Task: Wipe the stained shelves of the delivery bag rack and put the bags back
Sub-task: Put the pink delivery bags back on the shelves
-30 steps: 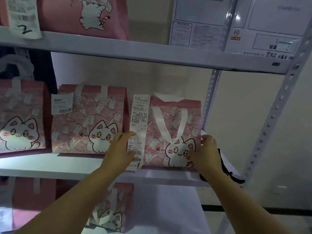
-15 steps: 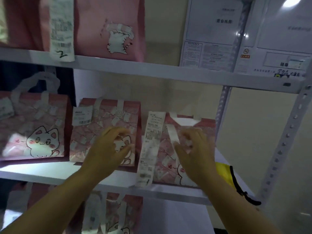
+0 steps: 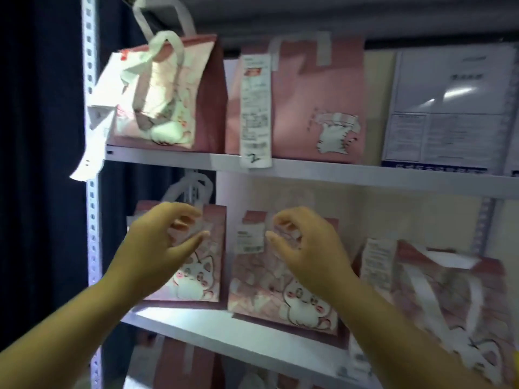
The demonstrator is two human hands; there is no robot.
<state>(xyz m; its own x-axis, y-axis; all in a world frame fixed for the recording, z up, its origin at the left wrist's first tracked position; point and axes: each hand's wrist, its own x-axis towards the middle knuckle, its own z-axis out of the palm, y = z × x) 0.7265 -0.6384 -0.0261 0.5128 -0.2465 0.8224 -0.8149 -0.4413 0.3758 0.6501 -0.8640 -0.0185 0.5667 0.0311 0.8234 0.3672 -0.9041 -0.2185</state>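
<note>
A white metal rack [image 3: 92,220] with perforated uprights fills the frame, a dark curtain [image 3: 39,164] at far left. Pink paper delivery bags with white cat drawings stand on two shelves — three on the middle shelf [image 3: 224,329], two on the upper shelf [image 3: 337,172]. The left hand [image 3: 157,248] and right hand [image 3: 311,251] hover mid-frame before the middle bags, fingers curled loosely, gripping nothing. A long white receipt [image 3: 255,108] on an upper bag bears a handwritten "2".

I see a dim, soft frame; harsh light hits the upper-left bag [image 3: 157,94], washing its front white. Right of that bag, glare streaks the wall notices [image 3: 446,108]. Below it, both hands are motion-blurred; left of it, near black
</note>
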